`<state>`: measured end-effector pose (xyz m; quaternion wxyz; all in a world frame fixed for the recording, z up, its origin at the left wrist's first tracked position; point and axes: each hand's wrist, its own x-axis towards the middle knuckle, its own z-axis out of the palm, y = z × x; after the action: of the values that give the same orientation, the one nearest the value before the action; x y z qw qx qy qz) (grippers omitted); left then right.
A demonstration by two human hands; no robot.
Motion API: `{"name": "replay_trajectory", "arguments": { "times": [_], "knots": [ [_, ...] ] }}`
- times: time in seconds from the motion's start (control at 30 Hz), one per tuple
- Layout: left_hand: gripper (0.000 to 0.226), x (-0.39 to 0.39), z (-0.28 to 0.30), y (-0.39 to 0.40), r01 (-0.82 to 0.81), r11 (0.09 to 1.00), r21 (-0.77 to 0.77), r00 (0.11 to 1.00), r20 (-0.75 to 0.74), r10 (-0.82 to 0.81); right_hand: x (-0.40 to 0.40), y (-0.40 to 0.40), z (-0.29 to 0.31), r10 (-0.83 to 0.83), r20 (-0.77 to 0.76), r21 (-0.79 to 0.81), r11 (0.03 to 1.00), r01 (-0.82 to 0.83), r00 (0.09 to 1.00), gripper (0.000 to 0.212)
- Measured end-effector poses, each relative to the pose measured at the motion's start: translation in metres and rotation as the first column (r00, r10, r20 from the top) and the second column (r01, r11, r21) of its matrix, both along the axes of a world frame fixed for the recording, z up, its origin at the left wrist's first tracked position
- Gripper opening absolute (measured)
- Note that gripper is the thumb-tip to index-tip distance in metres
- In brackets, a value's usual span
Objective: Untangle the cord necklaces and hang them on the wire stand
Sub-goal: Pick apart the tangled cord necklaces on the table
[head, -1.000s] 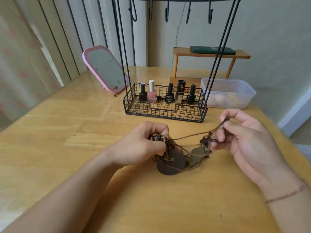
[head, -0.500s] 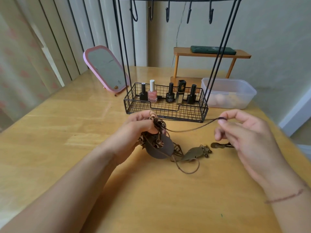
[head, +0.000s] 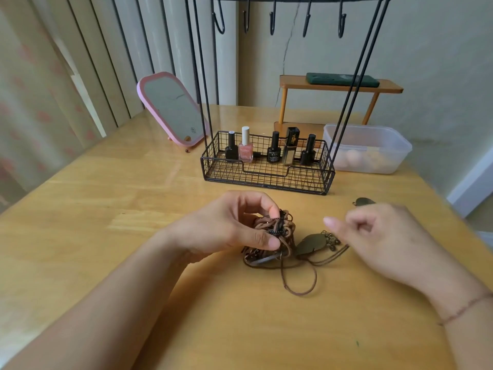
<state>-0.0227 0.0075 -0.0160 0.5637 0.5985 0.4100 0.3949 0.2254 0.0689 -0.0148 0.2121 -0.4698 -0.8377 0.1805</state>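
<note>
A tangle of brown cord necklaces (head: 282,236) lies on the wooden table (head: 128,198) in front of me. My left hand (head: 229,228) pinches the top of the tangle between thumb and fingertips. A leaf-shaped metal pendant (head: 310,244) and a loose cord loop (head: 301,285) trail out to the right. My right hand (head: 381,236) hovers just right of the pendant, blurred, fingers loosely curled, with no cord seen in it. Another small pendant (head: 364,201) peeks out behind that hand. The black wire stand (head: 266,180) rises behind, its hooks (head: 272,22) bare.
The stand's basket holds several nail polish bottles (head: 245,149). A pink-framed mirror (head: 170,108) leans at the back left. A clear plastic box (head: 369,128) sits back right, with a small wooden shelf (head: 293,82) carrying a dark green case (head: 341,79) behind it.
My right hand let go of the taut cord and dropped lower and leftward. My left hand lowered the tangle back onto the table; the cords now lie slack.
</note>
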Motion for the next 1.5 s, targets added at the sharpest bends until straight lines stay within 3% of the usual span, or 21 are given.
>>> {"name": "replay_trajectory", "arguments": {
  "times": [0.1,0.2,0.3,0.5,0.6,0.7,0.77,0.83,0.97,1.1,1.2,1.3,1.4,1.5],
  "knots": [
    [0.030,0.001,0.000,0.000,0.021,1.000,0.014,1.000,-0.010,-0.021,-0.002,-0.004,-0.008,0.034,0.118,0.085,0.995,-0.044,0.992,0.036],
    [0.032,0.001,-0.002,0.001,0.013,1.000,0.011,1.000,0.011,-0.014,-0.013,-0.014,-0.005,0.202,-0.144,0.286,0.946,-0.154,0.969,0.022],
    [0.033,0.000,-0.005,0.002,-0.001,0.999,0.036,1.000,0.016,0.000,-0.025,-0.026,-0.007,0.352,-0.309,0.335,0.910,-0.245,0.884,0.016],
    [0.033,0.003,-0.009,0.004,-0.017,0.990,0.138,0.999,0.037,0.012,-0.038,-0.029,-0.014,0.245,-0.354,0.169,0.966,-0.196,0.903,0.024],
    [0.033,0.005,-0.009,0.003,0.017,0.978,0.209,1.000,-0.020,-0.013,-0.038,-0.030,-0.013,0.216,-0.428,0.054,0.975,-0.214,0.878,0.010],
    [0.028,0.007,-0.009,0.003,0.045,0.965,0.257,0.996,-0.085,-0.023,-0.038,-0.030,-0.014,0.185,-0.413,-0.015,0.978,-0.210,0.892,0.020],
    [0.025,0.008,-0.011,0.004,0.023,0.957,0.288,0.994,-0.106,0.008,-0.039,-0.029,-0.015,0.160,-0.405,-0.052,0.979,-0.197,0.900,0.023],
    [0.019,0.008,-0.012,0.005,-0.032,0.928,0.371,0.980,-0.169,0.102,-0.040,-0.027,-0.016,0.138,-0.427,-0.070,0.980,-0.184,0.894,0.013],
    [0.007,0.008,-0.015,0.005,-0.068,0.748,0.660,0.814,-0.397,0.424,-0.040,-0.022,-0.016,0.097,-0.495,-0.143,0.971,-0.192,0.863,0.009],
    [0.005,0.010,-0.017,0.006,0.004,0.674,0.738,0.721,-0.470,0.510,-0.040,-0.022,-0.014,0.066,-0.476,-0.160,0.974,-0.160,0.877,0.015],
    [0.005,0.010,-0.015,0.006,-0.083,0.735,0.673,0.798,-0.397,0.454,-0.035,-0.015,-0.013,-0.018,-0.294,-0.120,0.993,-0.018,0.955,0.021],
    [0.005,0.014,-0.016,0.005,-0.125,0.788,0.603,0.866,-0.322,0.383,-0.032,-0.012,-0.012,-0.033,-0.185,-0.169,0.986,0.001,0.982,0.027],
    [0.007,0.018,-0.019,0.003,-0.140,0.800,0.584,0.895,-0.270,0.354,-0.030,-0.016,-0.010,0.049,-0.382,0.019,0.999,-0.045,0.923,0.010],
    [0.009,0.020,-0.018,0.004,-0.156,0.767,0.622,0.889,-0.250,0.384,-0.029,-0.024,-0.004,0.202,-0.562,0.201,0.974,-0.104,0.802,0.015]
  ]
}}
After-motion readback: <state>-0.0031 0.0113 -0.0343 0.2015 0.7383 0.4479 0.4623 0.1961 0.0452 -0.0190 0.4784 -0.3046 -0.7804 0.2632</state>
